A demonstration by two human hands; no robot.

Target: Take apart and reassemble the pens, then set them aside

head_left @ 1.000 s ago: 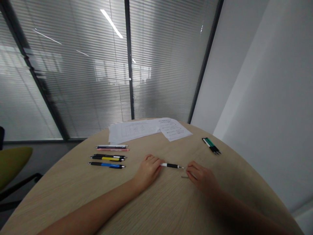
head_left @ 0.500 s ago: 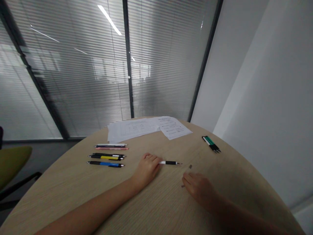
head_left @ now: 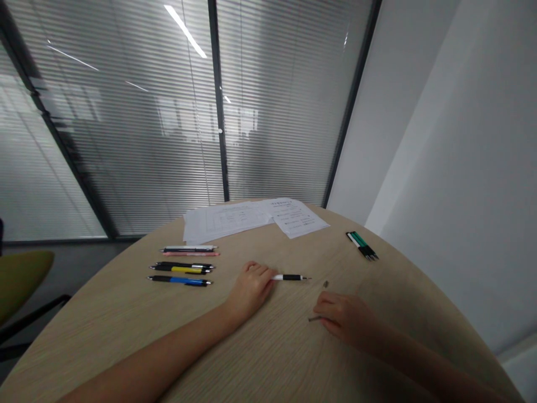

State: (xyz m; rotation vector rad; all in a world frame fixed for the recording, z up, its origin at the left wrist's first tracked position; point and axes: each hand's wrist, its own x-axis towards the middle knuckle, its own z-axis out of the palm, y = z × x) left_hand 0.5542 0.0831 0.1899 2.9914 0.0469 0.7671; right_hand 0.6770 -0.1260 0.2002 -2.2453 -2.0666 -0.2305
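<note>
"Black-and-white pen (head_left: 291, 277): where is it?"

"On the round wooden table (head_left: 126, 330), right off the left hand's (head_left: 251, 290) fingertips. That hand rests flat, fingers together, pinching nothing."

"How will it handle?"

"Light, stiff, a bit slippery. Take it by the black grip."

"And the right hand (head_left: 346, 316)?"

"Loosely curled, a thin metal sliver (head_left: 314, 319) poking from beneath it, a tiny bit (head_left: 326, 284) just ahead."

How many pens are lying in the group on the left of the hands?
5, though another may be hidden: a black-and-white pen, a pink pen, a black pen, a yellow pen, and a blue pen, nearest the person.
</note>
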